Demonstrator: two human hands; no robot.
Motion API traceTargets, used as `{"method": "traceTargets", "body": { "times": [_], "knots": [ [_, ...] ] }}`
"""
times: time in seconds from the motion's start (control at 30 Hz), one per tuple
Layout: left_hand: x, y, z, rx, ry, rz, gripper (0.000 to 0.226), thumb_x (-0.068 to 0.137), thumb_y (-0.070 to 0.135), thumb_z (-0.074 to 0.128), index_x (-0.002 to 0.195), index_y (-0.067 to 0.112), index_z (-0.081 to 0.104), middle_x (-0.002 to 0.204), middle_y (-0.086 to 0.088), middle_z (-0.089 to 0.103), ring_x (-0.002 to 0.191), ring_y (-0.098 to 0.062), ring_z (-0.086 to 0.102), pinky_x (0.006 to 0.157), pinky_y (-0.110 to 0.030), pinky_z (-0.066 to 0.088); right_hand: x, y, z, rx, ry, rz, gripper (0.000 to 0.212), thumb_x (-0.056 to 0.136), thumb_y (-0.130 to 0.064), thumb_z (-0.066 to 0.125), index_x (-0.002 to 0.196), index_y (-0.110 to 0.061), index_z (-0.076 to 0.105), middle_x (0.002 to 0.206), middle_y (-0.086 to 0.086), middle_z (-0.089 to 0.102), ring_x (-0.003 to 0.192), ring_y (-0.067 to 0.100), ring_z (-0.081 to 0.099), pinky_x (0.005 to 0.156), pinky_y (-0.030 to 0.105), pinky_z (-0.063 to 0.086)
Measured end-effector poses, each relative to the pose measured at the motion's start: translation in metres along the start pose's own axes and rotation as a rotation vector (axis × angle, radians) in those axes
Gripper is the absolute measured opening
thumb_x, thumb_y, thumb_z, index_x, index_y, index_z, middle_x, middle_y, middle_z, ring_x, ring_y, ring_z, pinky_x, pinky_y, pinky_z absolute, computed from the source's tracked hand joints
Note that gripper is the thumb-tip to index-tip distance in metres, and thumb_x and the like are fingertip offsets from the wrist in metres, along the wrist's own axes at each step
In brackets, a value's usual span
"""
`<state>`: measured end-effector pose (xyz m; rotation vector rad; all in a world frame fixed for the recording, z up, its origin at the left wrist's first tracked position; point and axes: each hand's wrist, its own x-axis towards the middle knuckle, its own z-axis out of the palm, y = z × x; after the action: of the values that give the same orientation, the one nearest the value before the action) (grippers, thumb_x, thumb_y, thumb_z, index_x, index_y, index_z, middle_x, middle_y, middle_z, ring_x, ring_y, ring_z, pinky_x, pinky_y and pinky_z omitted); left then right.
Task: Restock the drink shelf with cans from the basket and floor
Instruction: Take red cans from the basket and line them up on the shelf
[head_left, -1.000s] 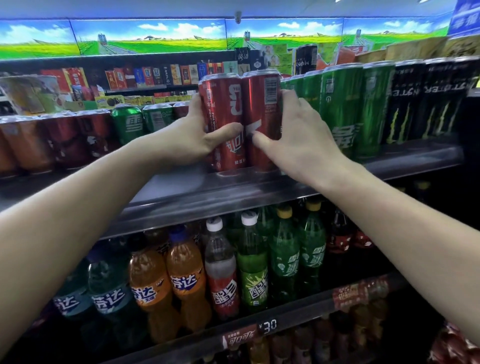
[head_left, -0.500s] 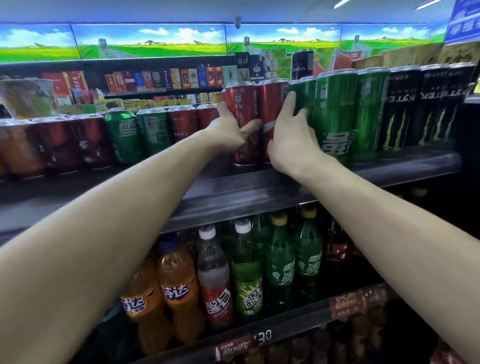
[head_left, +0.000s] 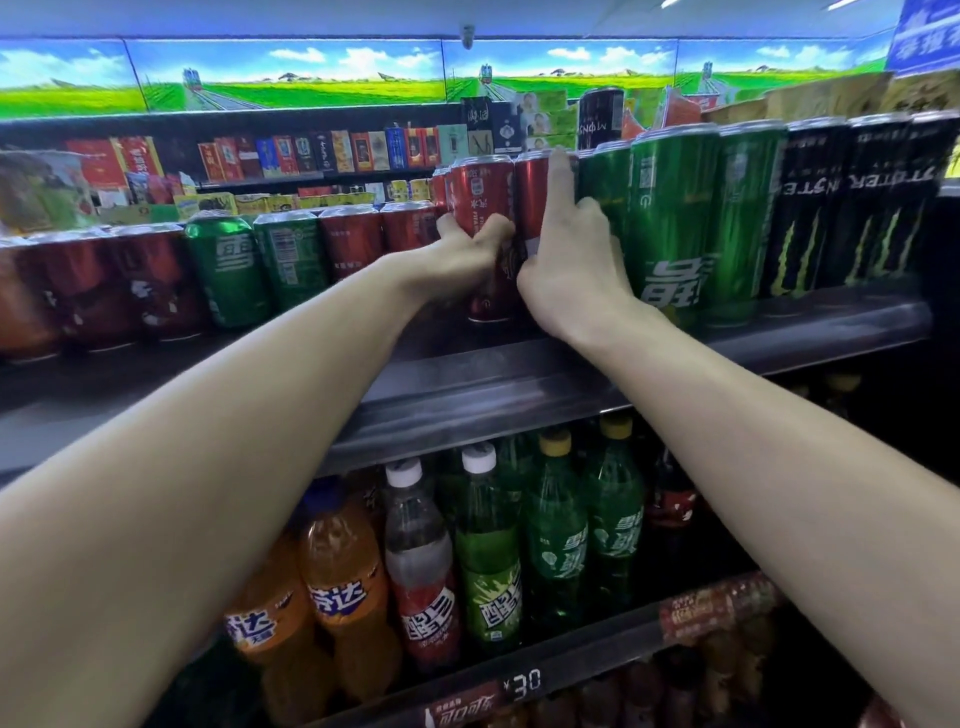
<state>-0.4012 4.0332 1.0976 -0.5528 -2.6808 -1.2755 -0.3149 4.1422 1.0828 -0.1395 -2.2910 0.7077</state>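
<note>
Two tall red cans stand side by side on the dark upper shelf (head_left: 519, 374). My left hand (head_left: 462, 260) grips the left red can (head_left: 480, 197) low on its body, thumb across the front. My right hand (head_left: 571, 265) grips the right red can (head_left: 531, 192), index finger stretched up along its right side, other fingers curled between it and the tall green cans (head_left: 670, 218). Both cans sit deep in the row, behind shorter red cans (head_left: 384, 234) to the left. Basket and floor are out of view.
Black energy-drink cans (head_left: 841, 208) fill the shelf's right end; short green cans (head_left: 260, 265) and brown-red cans (head_left: 78, 291) fill the left. Bottles of orange, red and green soda (head_left: 483, 561) stand on the shelf below. Boxed goods (head_left: 311, 156) line the back.
Both hands have pushed the two red cans farther back on the shelf, from near the front edge to beside the tall green cans. My right index finger now points up.
</note>
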Motion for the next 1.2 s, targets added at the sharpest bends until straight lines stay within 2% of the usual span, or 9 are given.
{"method": "traceTargets", "body": {
  "times": [0.13, 0.27, 0.33, 0.4, 0.47, 0.67, 0.73, 0.87, 1.2],
  "knots": [
    [0.004, 0.005, -0.005, 0.172, -0.069, -0.03, 0.079, 0.109, 0.049, 0.038, 0.161, -0.002, 0.008, 0.152, -0.022, 0.049, 0.14, -0.038, 0.047, 0.114, -0.04, 0.033, 0.003, 0.002, 0.001, 0.028, -0.03, 0.024, 0.101, 0.094, -0.009, 0.061, 0.165, -0.024, -0.008, 0.137, 0.019, 0.044, 0.096, 0.031, 0.05, 0.079, 0.036, 0.037],
    [0.004, 0.015, -0.006, 0.329, -0.073, -0.02, 0.042, 0.115, 0.032, 0.032, 0.138, -0.001, 0.043, 0.128, -0.015, 0.059, 0.115, -0.025, 0.051, 0.085, -0.025, 0.032, 0.003, 0.002, 0.0, 0.048, -0.065, 0.031, 0.107, 0.091, -0.012, 0.063, 0.164, -0.024, -0.015, 0.143, 0.02, 0.037, 0.105, 0.034, 0.052, 0.081, 0.037, 0.039],
    [0.003, 0.011, -0.008, 0.323, -0.071, -0.004, 0.038, 0.114, 0.036, 0.036, 0.133, 0.004, 0.042, 0.122, -0.015, 0.063, 0.115, -0.026, 0.052, 0.086, -0.02, 0.04, 0.003, 0.002, 0.001, 0.046, -0.08, 0.028, 0.109, 0.091, -0.013, 0.064, 0.164, -0.024, -0.016, 0.143, 0.021, 0.035, 0.098, 0.032, 0.048, 0.082, 0.037, 0.04],
    [0.002, 0.004, -0.009, 0.299, -0.09, 0.023, 0.068, 0.111, 0.045, 0.041, 0.155, -0.003, 0.02, 0.145, -0.022, 0.055, 0.136, -0.033, 0.05, 0.1, -0.025, 0.035, 0.003, 0.001, 0.002, 0.037, -0.075, 0.024, 0.108, 0.091, -0.014, 0.064, 0.164, -0.023, -0.016, 0.143, 0.021, 0.035, 0.093, 0.029, 0.044, 0.081, 0.037, 0.04],
    [0.001, 0.003, -0.009, 0.301, -0.069, 0.054, 0.078, 0.108, 0.053, 0.043, 0.159, -0.001, 0.015, 0.15, -0.024, 0.052, 0.135, -0.036, 0.052, 0.102, -0.034, 0.036, 0.002, 0.001, 0.002, 0.025, -0.068, 0.022, 0.107, 0.091, -0.016, 0.064, 0.164, -0.023, -0.015, 0.142, 0.02, 0.036, 0.092, 0.028, 0.043, 0.079, 0.036, 0.04],
    [-0.003, -0.01, -0.019, 0.176, -0.132, 0.045, 0.045, 0.108, 0.04, 0.047, 0.124, 0.001, 0.059, 0.117, -0.025, 0.071, 0.107, -0.042, 0.072, 0.093, -0.054, 0.059, 0.003, 0.001, 0.001, 0.054, 0.005, 0.062, 0.082, 0.09, -0.011, 0.065, 0.156, -0.01, 0.016, 0.133, 0.017, 0.047, 0.103, 0.033, 0.055, 0.078, 0.038, 0.039],
    [-0.004, -0.009, -0.019, 0.175, -0.181, -0.01, 0.034, 0.112, 0.026, 0.044, 0.116, -0.003, 0.06, 0.112, -0.028, 0.07, 0.103, -0.044, 0.07, 0.092, -0.053, 0.057, 0.005, 0.001, 0.002, 0.039, -0.002, 0.07, 0.064, 0.091, -0.012, 0.066, 0.144, -0.006, 0.03, 0.128, 0.015, 0.052, 0.101, 0.033, 0.056, 0.077, 0.037, 0.039],
    [-0.006, -0.005, -0.018, 0.358, -0.207, 0.107, 0.051, 0.112, 0.04, 0.04, 0.114, -0.003, 0.067, 0.102, -0.019, 0.074, 0.093, -0.031, 0.07, 0.083, -0.033, 0.05, 0.006, 0.001, 0.003, -0.02, -0.059, 0.075, 0.05, 0.092, -0.017, 0.065, 0.134, -0.005, 0.041, 0.126, 0.016, 0.056, 0.101, 0.034, 0.057, 0.076, 0.036, 0.04],
    [-0.002, -0.011, -0.019, 0.256, -0.222, 0.082, 0.051, 0.107, 0.047, 0.048, 0.121, 0.0, 0.064, 0.104, -0.016, 0.067, 0.089, -0.03, 0.065, 0.082, -0.036, 0.052, 0.002, -0.005, 0.004, -0.081, -0.082, 0.096, 0.052, 0.093, -0.018, 0.066, 0.136, -0.003, 0.041, 0.132, 0.02, 0.051, 0.114, 0.038, 0.059, 0.085, 0.041, 0.048]
  ]
}}
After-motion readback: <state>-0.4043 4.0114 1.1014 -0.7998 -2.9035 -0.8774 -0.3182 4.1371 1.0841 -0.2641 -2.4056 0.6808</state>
